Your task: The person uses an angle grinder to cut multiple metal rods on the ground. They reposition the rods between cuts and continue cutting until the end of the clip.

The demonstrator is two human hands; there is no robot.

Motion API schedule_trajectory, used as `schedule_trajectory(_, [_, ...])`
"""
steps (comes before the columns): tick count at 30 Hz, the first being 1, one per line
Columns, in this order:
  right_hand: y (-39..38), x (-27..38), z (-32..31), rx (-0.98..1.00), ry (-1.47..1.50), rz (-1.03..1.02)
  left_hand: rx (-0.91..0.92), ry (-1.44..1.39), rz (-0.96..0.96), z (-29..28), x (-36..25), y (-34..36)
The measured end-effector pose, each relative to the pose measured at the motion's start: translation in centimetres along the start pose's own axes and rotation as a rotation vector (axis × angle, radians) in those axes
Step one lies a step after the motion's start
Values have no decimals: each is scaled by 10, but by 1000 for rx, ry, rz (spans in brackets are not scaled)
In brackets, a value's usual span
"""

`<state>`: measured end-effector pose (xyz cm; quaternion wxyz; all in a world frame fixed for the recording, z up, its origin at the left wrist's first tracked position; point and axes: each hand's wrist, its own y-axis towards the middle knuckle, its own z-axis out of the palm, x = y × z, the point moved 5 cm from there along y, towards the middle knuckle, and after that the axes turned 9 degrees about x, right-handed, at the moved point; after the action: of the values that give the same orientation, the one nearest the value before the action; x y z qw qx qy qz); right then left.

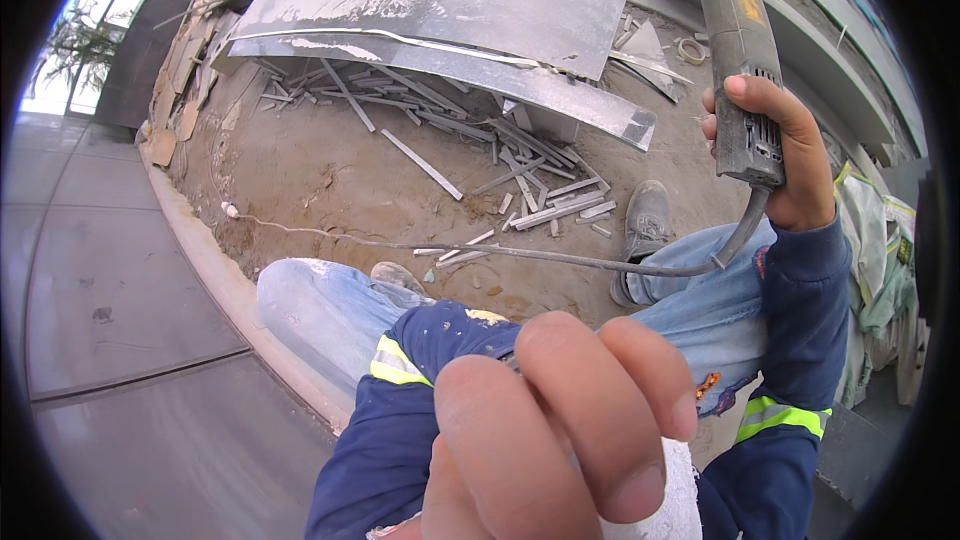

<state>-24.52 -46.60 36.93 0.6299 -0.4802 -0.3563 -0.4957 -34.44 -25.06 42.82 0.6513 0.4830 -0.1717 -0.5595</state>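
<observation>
My right hand (790, 135) grips the body of a dark grey power tool, likely an angle grinder (735, 10), raised at the upper right. Its head runs off the top edge. A thick cord (590, 262) loops down from its back end and runs left over the dusty ground. My left hand (545, 430) is large in the foreground at lower centre, very close to the camera, with its fingers curled; what they hold, if anything, is hidden. A white rough surface (650, 490) shows just behind those fingers. My jeans-clad legs and shoes are below.
Long grey slabs (430, 0) lie across the back, with scattered narrow offcuts (420, 160) before them. Broken boards (180, 90) line the left. Large dark floor tiles (100, 270) lie at left beside a pale edge. Pale sacks (880, 260) sit at right; a glazed opening is at upper left.
</observation>
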Motion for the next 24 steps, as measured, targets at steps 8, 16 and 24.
schedule_trajectory(8, [-9,3,-7,-81,1,13,-198,99,133,11,-36,6])
schedule_trajectory(16, [-17,11,-26,-53,29,-32,-100,384,339,3,-44,19])
schedule_trajectory(24, [-40,8,-30,-251,-56,-99,-887,496,-601,-251,158,-73])
